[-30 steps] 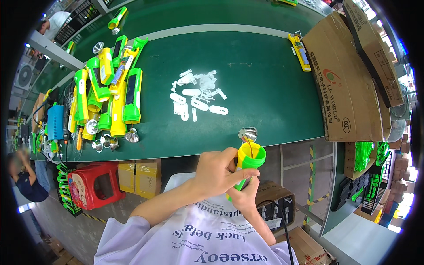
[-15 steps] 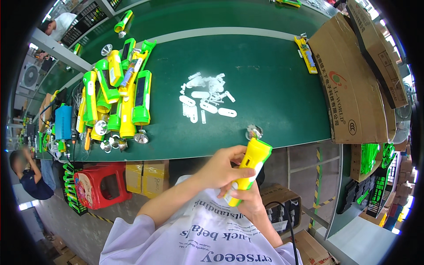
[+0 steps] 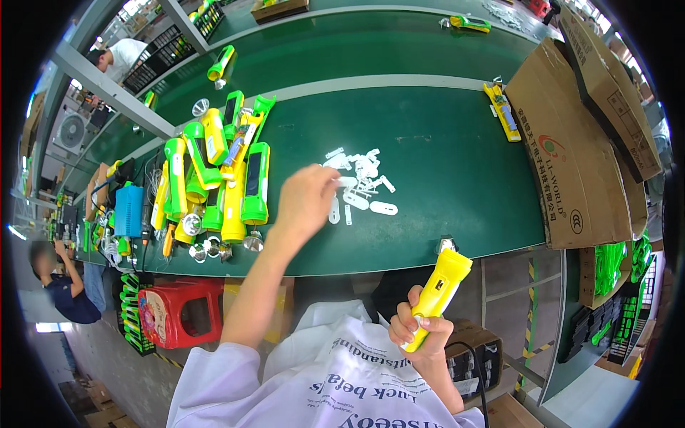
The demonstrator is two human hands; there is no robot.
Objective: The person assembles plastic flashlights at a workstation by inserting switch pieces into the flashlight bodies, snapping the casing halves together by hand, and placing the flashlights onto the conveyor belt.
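My right hand (image 3: 422, 329) is wrapped round the lower body of a yellow flashlight (image 3: 444, 278), held tilted in front of the table edge. A small slot shows on its side, and a shiny reflector (image 3: 446, 245) sticks out at its head end. My left hand (image 3: 307, 198) reaches over the green table, fingers curled together at a small white oval plastic piece (image 3: 347, 182). The fingertips seem to pinch its edge; the palm side is hidden. Around it lie several more white plastic pieces (image 3: 383, 208), ovals and thin strips.
A heap of green and yellow flashlights (image 3: 255, 185) with loose reflectors lies left on the table (image 3: 442, 171). Large cardboard boxes (image 3: 564, 157) stand at the right, beside an opened yellow flashlight half (image 3: 504, 114). A red stool (image 3: 182, 314) is below left; another person (image 3: 63, 285) sits beyond.
My left hand has let go of the flashlight and moved up left to the white pieces. My right hand keeps the flashlight, now slightly farther right. The whole view has shifted.
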